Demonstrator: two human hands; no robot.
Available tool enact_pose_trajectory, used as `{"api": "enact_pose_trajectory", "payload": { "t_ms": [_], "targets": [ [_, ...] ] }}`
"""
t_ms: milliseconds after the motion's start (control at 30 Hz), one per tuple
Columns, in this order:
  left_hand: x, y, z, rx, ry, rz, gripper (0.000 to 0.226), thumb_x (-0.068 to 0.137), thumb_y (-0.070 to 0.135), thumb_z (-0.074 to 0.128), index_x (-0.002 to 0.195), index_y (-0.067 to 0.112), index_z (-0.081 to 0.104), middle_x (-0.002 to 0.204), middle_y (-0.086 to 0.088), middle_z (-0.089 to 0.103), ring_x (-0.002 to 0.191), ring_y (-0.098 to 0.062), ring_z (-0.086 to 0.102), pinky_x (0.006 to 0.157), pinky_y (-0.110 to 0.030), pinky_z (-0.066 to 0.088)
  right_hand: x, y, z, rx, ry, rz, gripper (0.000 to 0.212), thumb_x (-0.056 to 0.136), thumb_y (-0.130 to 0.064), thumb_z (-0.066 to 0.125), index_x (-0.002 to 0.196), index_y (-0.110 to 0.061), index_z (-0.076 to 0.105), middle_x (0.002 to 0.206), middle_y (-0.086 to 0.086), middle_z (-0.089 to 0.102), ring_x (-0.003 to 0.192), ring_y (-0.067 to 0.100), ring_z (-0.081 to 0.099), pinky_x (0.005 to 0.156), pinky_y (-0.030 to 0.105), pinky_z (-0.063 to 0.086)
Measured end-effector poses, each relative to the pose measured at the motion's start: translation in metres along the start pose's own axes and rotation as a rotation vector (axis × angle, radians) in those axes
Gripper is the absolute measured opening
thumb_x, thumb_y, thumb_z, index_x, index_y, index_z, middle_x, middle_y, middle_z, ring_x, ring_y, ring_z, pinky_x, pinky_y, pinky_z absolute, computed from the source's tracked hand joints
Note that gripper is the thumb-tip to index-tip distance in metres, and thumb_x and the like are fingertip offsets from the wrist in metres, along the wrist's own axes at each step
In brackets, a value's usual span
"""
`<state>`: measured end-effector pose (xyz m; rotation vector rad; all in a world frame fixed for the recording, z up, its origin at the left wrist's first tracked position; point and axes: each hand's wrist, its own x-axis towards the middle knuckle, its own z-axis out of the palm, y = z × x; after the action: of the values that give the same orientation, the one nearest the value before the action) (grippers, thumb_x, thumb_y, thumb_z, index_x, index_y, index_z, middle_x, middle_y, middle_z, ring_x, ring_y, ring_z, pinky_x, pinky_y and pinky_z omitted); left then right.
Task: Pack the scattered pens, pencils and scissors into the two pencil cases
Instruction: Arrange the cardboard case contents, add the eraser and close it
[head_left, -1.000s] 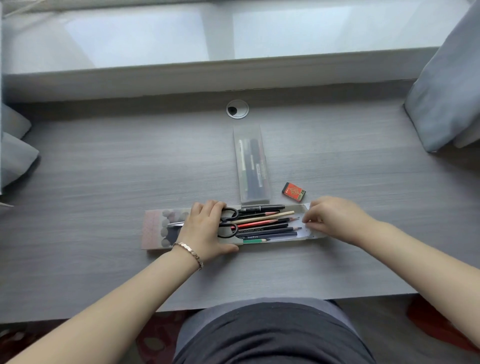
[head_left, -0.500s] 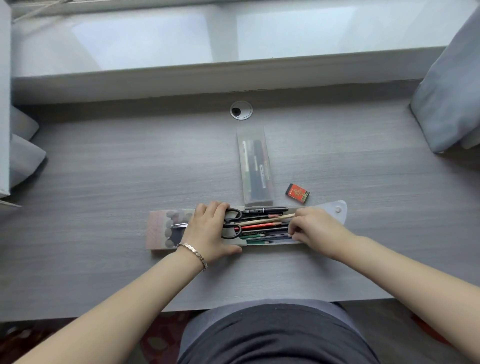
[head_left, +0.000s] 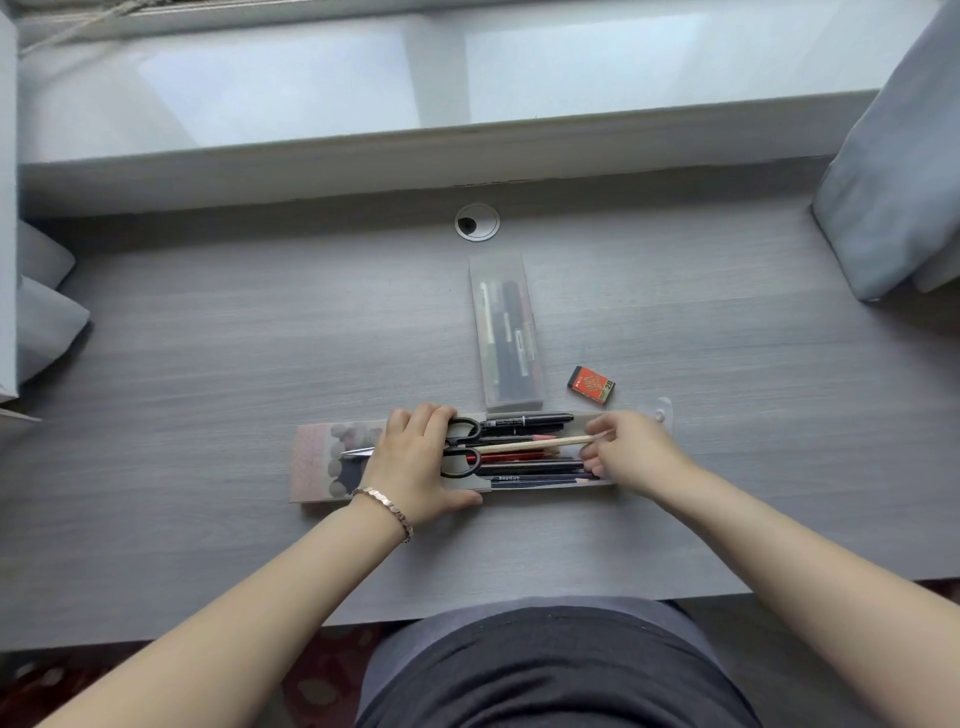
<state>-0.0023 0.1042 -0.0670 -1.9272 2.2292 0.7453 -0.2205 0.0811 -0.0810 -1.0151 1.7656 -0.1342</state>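
Grey wood-grain desk (head_left: 208, 364) carried everything; window ledge ran along its far edge, grey cushions sat at the far left and far right corners. Near the front edge, centre, lay the open pencil case (head_left: 317, 462) lengthwise, holding scissors (head_left: 462, 447), black marker (head_left: 524, 418), red and dark pencils (head_left: 519, 460) and one pale wooden pencil (head_left: 540, 443) lying slightly askew on top. Second, frosted case (head_left: 506, 332) lay toward the far edge behind it, closed as far as could be told, pens inside.

Left hand (head_left: 415, 467) was spread flat over the case and scissor blades, fingers by the handles, pinning them. Right hand (head_left: 631, 454) had its fingertips curled at the tips of the pencils; could not tell whether it pinched the pale one.

Judgement: contents being squared. Best to nudge the ends level, lay the pale pencil flat, keep the left hand down so the case does not slide, then fold the snap flap (head_left: 662, 410).

Red eraser (head_left: 592, 384) sat loose just behind the flap; cable grommet (head_left: 477, 222) by the far edge. Nothing obstructed.
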Motion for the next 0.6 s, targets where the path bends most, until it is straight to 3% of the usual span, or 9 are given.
{"api": "enact_pose_trajectory", "payload": {
  "t_ms": [67, 100, 167, 200, 267, 333, 367, 467, 600],
  "targets": [
    [0.000, -0.001, 0.000, -0.005, 0.005, -0.001, 0.092, 0.058, 0.052, 0.076, 0.133, 0.016, 0.036, 0.130, -0.001, 0.045, 0.111, -0.025, 0.038, 0.101, -0.031, 0.031, -0.004, -0.002, -0.003, 0.092, -0.040, 0.043, 0.026, 0.088, 0.014, 0.036, 0.100, -0.003, 0.051, 0.064, 0.015, 0.053, 0.053, 0.023, 0.057, 0.048, 0.019, 0.047],
    [0.000, -0.001, 0.001, -0.006, 0.005, -0.001, 0.092, 0.058, 0.053, 0.076, 0.132, 0.016, 0.036, 0.129, -0.001, 0.045, 0.111, -0.025, 0.038, 0.100, -0.031, 0.031, -0.003, 0.000, -0.005, 0.109, -0.015, 0.048, 0.026, 0.087, 0.014, 0.036, 0.095, -0.005, 0.052, 0.065, 0.017, 0.054, 0.050, 0.021, 0.059, 0.045, 0.019, 0.048],
    [0.000, -0.001, 0.001, -0.006, 0.005, 0.002, 0.092, 0.057, 0.052, 0.077, 0.132, 0.015, 0.037, 0.129, -0.001, 0.045, 0.111, -0.025, 0.039, 0.100, -0.031, 0.031, 0.001, 0.006, -0.008, 0.103, 0.066, 0.073, 0.028, 0.081, 0.004, 0.041, 0.096, -0.013, 0.058, 0.088, 0.026, 0.064, 0.091, 0.029, 0.068, 0.072, 0.036, 0.058],
    [0.000, -0.001, 0.001, -0.009, 0.008, 0.003, 0.093, 0.057, 0.052, 0.077, 0.132, 0.015, 0.037, 0.129, -0.002, 0.046, 0.111, -0.026, 0.039, 0.100, -0.031, 0.031, 0.002, 0.009, -0.008, 0.034, 0.101, 0.058, 0.031, 0.079, -0.001, 0.041, 0.098, -0.015, 0.061, 0.100, 0.030, 0.064, 0.117, 0.033, 0.057, 0.087, 0.039, 0.054],
    [0.001, -0.001, 0.001, -0.021, 0.014, 0.005, 0.092, 0.057, 0.051, 0.077, 0.132, 0.014, 0.038, 0.129, -0.002, 0.046, 0.110, -0.026, 0.039, 0.100, -0.032, 0.032, -0.002, 0.008, -0.006, -0.052, 0.091, 0.029, 0.035, 0.084, -0.002, 0.041, 0.112, -0.010, 0.060, 0.085, 0.023, 0.068, 0.135, 0.036, 0.037, 0.094, 0.028, 0.043],
    [0.001, -0.001, 0.001, -0.018, 0.009, 0.009, 0.092, 0.057, 0.052, 0.077, 0.132, 0.015, 0.037, 0.129, -0.002, 0.045, 0.111, -0.025, 0.039, 0.100, -0.031, 0.031, -0.005, 0.005, -0.005, -0.060, 0.069, 0.029, 0.038, 0.086, 0.001, 0.040, 0.120, -0.006, 0.057, 0.060, 0.004, 0.061, 0.132, 0.035, 0.038, 0.085, 0.025, 0.043],
    [0.001, -0.001, 0.001, -0.011, 0.004, 0.009, 0.092, 0.058, 0.053, 0.076, 0.132, 0.016, 0.036, 0.130, -0.001, 0.045, 0.111, -0.025, 0.038, 0.101, -0.030, 0.031, -0.007, 0.001, -0.006, -0.032, 0.065, 0.038, 0.039, 0.085, 0.001, 0.041, 0.119, -0.005, 0.057, 0.061, 0.006, 0.062, 0.124, 0.028, 0.042, 0.080, 0.024, 0.044],
    [0.001, -0.002, 0.001, -0.012, 0.005, 0.008, 0.092, 0.058, 0.053, 0.076, 0.132, 0.016, 0.036, 0.130, -0.001, 0.044, 0.112, -0.025, 0.038, 0.101, -0.030, 0.030, -0.005, -0.002, -0.008, 0.035, 0.083, 0.063, 0.037, 0.082, -0.001, 0.045, 0.115, -0.007, 0.061, 0.101, 0.024, 0.067, 0.099, 0.018, 0.048, 0.084, 0.029, 0.049],
    [0.001, -0.001, 0.001, -0.003, -0.001, 0.007, 0.092, 0.059, 0.054, 0.075, 0.133, 0.017, 0.034, 0.131, 0.000, 0.043, 0.113, -0.024, 0.037, 0.101, -0.029, 0.030, -0.008, -0.003, -0.007, 0.079, 0.049, 0.030, 0.035, 0.085, 0.002, 0.048, 0.118, 0.000, 0.059, 0.105, 0.015, 0.065, 0.107, 0.031, 0.061, 0.101, 0.041, 0.046]
  ]
}}
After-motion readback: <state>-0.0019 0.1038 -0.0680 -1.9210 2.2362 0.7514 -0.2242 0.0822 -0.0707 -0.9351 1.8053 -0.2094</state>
